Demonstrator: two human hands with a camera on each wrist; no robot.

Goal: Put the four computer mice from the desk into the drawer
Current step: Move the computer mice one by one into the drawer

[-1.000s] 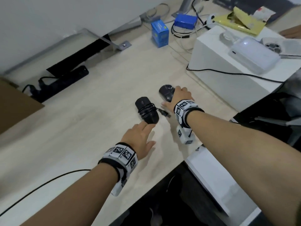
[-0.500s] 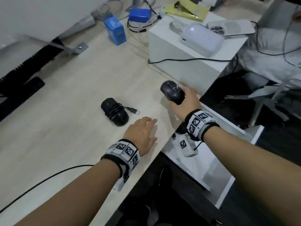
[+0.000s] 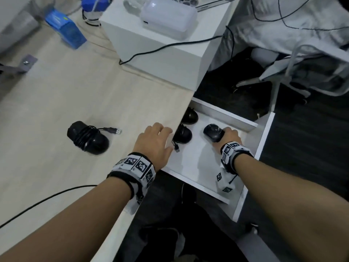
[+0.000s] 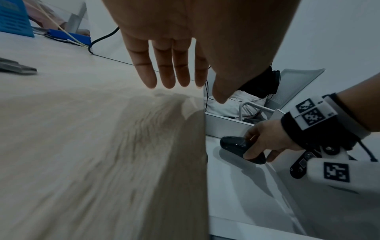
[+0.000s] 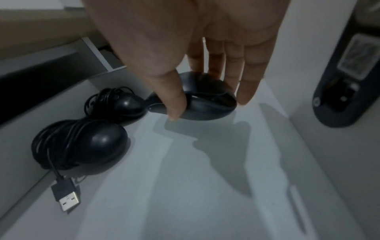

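The white drawer stands pulled out below the desk's right edge. Two black wired mice lie inside it against the desk side, cables wound round them. My right hand grips a third black mouse low over the drawer floor, thumb on one side and fingers on the other; I cannot tell whether it touches the floor. A fourth black mouse, cable wrapped and USB plug sticking out, lies on the desk. My left hand rests flat at the desk edge, fingers straight.
A white box with a white device and a black cable stands on the desk behind the drawer. A blue box sits at the back left. An office chair stands right of the drawer. A black cable crosses the near desk.
My right hand has carried its mouse off the desk, to the right and down into the drawer. The left hand has stayed at the desk edge. The view has turned right.
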